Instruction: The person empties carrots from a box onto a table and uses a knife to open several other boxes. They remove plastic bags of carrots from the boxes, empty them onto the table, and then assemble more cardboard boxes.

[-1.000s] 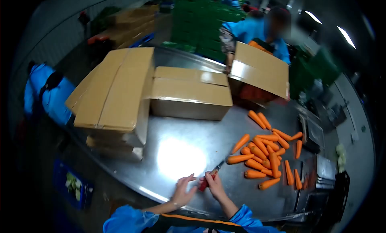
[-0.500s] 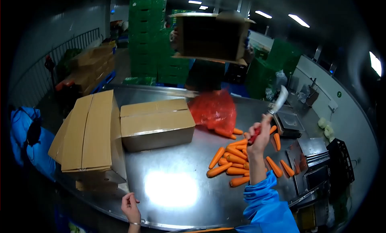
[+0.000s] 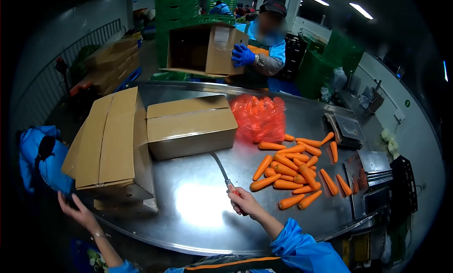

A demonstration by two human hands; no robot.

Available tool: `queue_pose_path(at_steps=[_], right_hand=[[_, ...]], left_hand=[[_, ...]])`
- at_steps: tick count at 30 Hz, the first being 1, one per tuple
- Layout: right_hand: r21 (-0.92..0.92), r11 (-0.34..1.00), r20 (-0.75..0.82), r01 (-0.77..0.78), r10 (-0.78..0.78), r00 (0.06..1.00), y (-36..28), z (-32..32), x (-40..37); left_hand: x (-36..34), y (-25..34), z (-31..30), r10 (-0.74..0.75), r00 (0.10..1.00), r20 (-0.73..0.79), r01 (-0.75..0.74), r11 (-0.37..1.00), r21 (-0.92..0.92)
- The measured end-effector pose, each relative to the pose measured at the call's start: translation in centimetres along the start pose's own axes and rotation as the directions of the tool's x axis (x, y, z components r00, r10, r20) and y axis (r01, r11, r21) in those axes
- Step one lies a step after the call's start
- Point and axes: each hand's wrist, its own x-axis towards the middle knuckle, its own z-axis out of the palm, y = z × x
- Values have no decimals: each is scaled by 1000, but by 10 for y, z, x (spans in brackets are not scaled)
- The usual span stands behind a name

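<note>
My right hand (image 3: 247,204) is closed round the red handle of a curved knife (image 3: 219,165), low over the metal table (image 3: 269,228). The blade points away from me, its tip near the front of a closed cardboard box (image 3: 193,129). Loose orange carrots (image 3: 285,169) lie to the right of this hand, with a red plastic bag (image 3: 259,116) of carrots behind them. At the table's left edge my left hand (image 3: 81,215) has its fingers spread and holds nothing. It is close to the lower left corner of a taller cardboard box (image 3: 106,143).
Across the table a co-worker (image 3: 271,51) in blue gloves holds up an open cardboard box (image 3: 221,51). A scale (image 3: 350,127) and metal containers (image 3: 373,164) stand on the right. Green crates (image 3: 177,9) are stacked behind. Someone's blue clothing (image 3: 49,162) shows at the left.
My right hand has come down and left with the knife, from above the carrots. My left hand has moved left toward the taller box, fingers spreading. The co-worker's box has turned and shifted left.
</note>
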Motion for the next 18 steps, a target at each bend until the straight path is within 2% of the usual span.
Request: queue_pose_path(at_steps=[1,2,3,5,6,7,11,12,13,14,15,16,17,18], right_hand=[[-23,999,26,-24,25,999,1,7,-3],[-40,998,35,-49,51,998,-3,16,-7],[-41,998,69,-40,42,997,1,25,-7],[-46,999,130,-9,15,991,11,41,-8],[-36,999,143,0,5,990,10,52,-10],[-15,998,199,56,-52,979,13,59,-8],[168,972,128,163,-186,974,3,115,17],[208,962,116,178,-205,972,-5,137,26],[257,942,80,215,-243,967,0,156,43],[225,951,20,211,-221,975,-13,174,50],[208,964,6,166,-171,985,-14,184,65],[191,964,-66,186,-177,982,-17,195,74],[283,936,-158,209,-170,973,-13,205,88],[344,907,-251,243,-160,955,-13,210,91]], left_hand=[[5,-39,13,-193,980,49,196,976,-97],[8,-67,24,-346,912,219,392,892,-223],[3,-96,33,-454,798,397,581,753,-308],[-11,-57,53,-560,606,565,779,277,-562],[-16,-57,52,-438,711,550,700,372,-609],[-15,-52,50,-444,692,569,719,364,-592],[-8,-7,39,-542,580,608,811,314,-494],[-12,-1,33,-552,594,585,804,393,-446],[-19,-2,28,-519,654,551,755,502,-423],[-25,3,18,-502,668,549,723,611,-322],[-31,5,8,-431,698,572,667,682,-301],[-36,20,-6,-448,656,608,698,666,-263],[-32,30,-17,-454,608,651,730,643,-232],[-22,21,-25,-442,511,738,802,554,-223]])
